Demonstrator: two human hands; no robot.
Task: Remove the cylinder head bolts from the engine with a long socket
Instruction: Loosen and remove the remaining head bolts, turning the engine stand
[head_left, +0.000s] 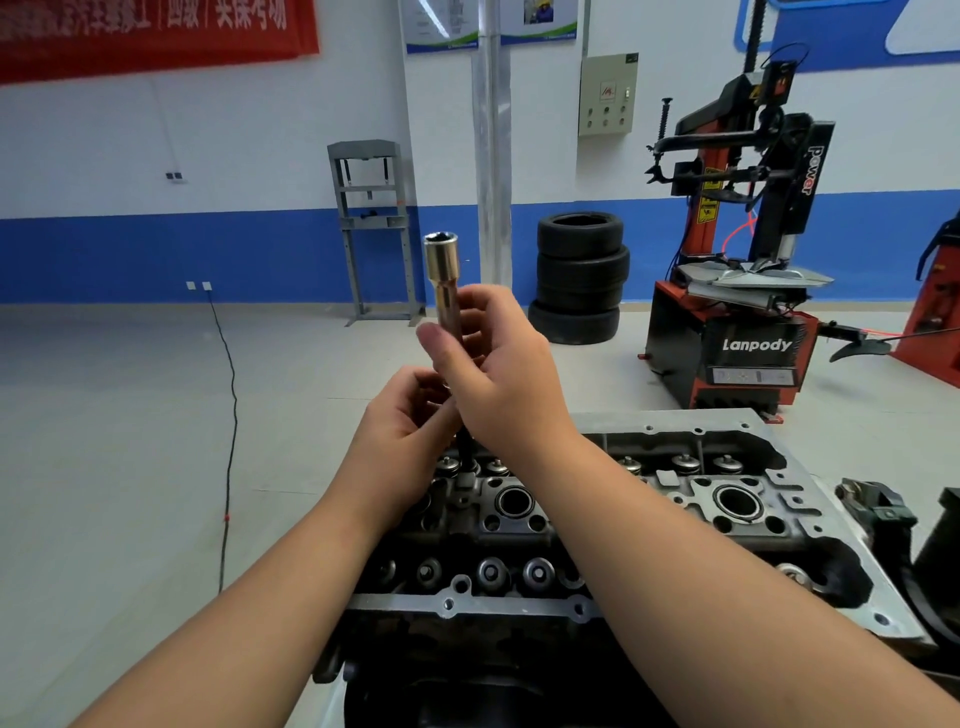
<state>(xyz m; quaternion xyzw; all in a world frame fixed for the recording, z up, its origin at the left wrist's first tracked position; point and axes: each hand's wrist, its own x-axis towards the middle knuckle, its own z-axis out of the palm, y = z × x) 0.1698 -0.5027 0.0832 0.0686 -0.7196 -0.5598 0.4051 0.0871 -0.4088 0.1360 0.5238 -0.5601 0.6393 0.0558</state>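
A long chrome socket (442, 280) stands upright in front of me, its open end facing up. My right hand (498, 374) grips its lower shaft with thumb and fingers curled round it. My left hand (410, 415) sits just below and holds a dark thin tool shaft (466, 441) that runs down from the socket toward the engine. The cylinder head (571, 519) lies under both hands, with valve springs, spark plug wells and bolt holes showing. No bolt is plainly visible in the socket.
A red and black tyre changer (737, 291) stands at the back right, beside a stack of tyres (579, 278). A grey press frame (374, 228) is against the blue wall. A black cable (231, 415) runs over the floor on the left. Dark engine parts (883, 519) lie right of the head.
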